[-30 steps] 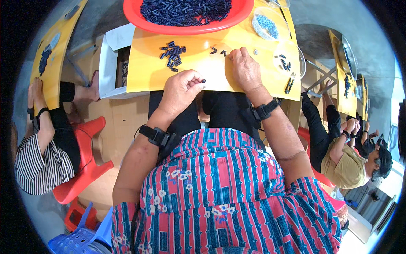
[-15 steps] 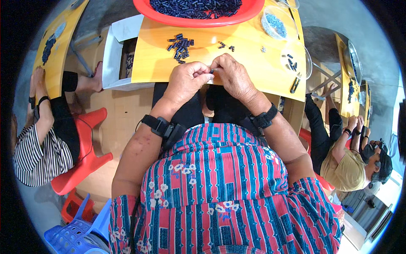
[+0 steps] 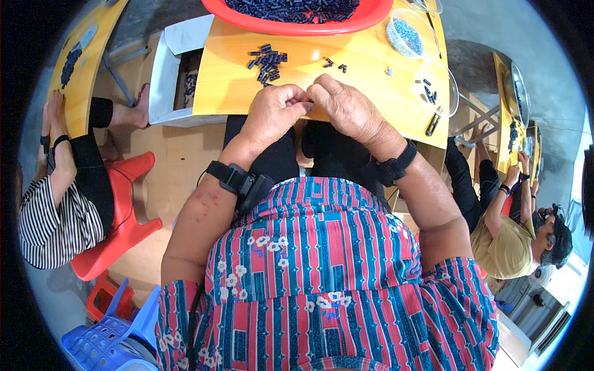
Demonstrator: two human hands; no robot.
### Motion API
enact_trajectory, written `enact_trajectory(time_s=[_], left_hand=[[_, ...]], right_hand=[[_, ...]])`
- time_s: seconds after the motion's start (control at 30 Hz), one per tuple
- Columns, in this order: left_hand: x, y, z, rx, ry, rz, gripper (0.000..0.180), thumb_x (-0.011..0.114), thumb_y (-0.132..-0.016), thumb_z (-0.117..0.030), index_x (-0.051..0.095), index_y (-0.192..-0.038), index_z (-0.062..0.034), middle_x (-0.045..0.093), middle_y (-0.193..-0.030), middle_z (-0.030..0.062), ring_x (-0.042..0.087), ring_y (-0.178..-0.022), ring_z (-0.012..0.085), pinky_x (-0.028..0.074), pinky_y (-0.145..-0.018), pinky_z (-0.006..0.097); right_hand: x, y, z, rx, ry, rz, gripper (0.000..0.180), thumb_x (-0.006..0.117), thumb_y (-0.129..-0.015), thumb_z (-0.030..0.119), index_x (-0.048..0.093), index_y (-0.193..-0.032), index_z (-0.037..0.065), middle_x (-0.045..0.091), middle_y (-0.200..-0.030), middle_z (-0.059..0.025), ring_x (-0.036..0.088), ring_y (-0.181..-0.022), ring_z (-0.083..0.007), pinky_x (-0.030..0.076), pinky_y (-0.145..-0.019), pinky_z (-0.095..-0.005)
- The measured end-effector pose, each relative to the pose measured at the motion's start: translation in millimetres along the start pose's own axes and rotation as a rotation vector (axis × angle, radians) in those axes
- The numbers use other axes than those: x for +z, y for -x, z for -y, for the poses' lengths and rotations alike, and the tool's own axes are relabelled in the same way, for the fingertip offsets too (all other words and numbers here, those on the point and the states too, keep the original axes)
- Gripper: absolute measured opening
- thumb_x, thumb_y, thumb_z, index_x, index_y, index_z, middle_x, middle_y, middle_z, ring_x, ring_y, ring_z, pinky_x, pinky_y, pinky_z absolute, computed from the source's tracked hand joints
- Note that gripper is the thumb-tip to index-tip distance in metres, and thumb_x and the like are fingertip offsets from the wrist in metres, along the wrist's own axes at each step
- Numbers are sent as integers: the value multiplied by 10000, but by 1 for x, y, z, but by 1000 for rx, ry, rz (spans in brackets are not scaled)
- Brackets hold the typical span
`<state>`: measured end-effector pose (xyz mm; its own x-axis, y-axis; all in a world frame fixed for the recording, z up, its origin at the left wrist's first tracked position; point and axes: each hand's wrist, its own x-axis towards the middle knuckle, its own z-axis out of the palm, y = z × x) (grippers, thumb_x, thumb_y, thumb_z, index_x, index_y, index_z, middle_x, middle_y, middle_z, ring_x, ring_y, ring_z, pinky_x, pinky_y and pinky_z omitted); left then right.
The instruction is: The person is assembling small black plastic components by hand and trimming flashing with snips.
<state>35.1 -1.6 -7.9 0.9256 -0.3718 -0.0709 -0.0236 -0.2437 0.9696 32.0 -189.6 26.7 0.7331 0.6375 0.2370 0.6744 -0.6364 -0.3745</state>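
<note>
My left hand (image 3: 275, 114) and my right hand (image 3: 348, 110) meet at the table's near edge with their fingertips pinched together. Between them is a small dark part, almost wholly hidden by the fingers. Just beyond my left hand lies a loose pile of short dark cylindrical parts (image 3: 268, 64). A few similar parts (image 3: 328, 62) are scattered on the tabletop past my right hand. Both wrists wear black straps.
A red basin (image 3: 297, 28) full of dark parts stands at the far edge of the yellow table (image 3: 229, 93). At right are a clear tub of small blue pieces (image 3: 405, 37) and a black cutter (image 3: 434, 121). An open white box (image 3: 162, 93) adjoins the left side. People sit at tables on both sides.
My right hand has turned over slightly and its wrist has shifted right. The dark part between my fingertips shows less than before. The whole view has shifted a little.
</note>
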Motion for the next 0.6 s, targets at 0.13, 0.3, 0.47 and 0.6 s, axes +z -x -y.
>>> enact_trajectory(time_s=[0.13,0.3,0.47,0.6], left_hand=[[-3,0,-5,-13,-70,36,129,684,-803,-97,670,-843,25,681,-730,89,643,-676,123,507,-644,262],[-1,1,1,-16,15,38,117,674,-812,-89,672,-857,18,682,-742,78,634,-677,115,501,-647,254],[-2,1,2,-41,37,53,116,671,-821,-94,675,-872,10,682,-746,71,629,-679,107,500,-647,251],[-5,2,-2,-25,-3,68,112,657,-842,-95,662,-876,12,649,-752,19,580,-693,69,477,-641,235]], right_hand=[[-5,-3,-1,-89,60,81,186,541,-805,115,525,-983,65,521,-930,-119,614,-811,-318,532,-685,-389],[-12,-7,0,-169,71,111,211,556,-789,93,543,-998,73,535,-917,-98,618,-826,-299,535,-695,-376],[-9,-4,-1,-254,32,-3,257,554,-795,131,548,-1046,75,559,-866,-102,624,-779,-294,525,-660,-381],[-4,-2,-3,-178,-1,-2,249,571,-785,102,580,-1034,79,600,-877,-102,640,-785,-294,531,-667,-369]])
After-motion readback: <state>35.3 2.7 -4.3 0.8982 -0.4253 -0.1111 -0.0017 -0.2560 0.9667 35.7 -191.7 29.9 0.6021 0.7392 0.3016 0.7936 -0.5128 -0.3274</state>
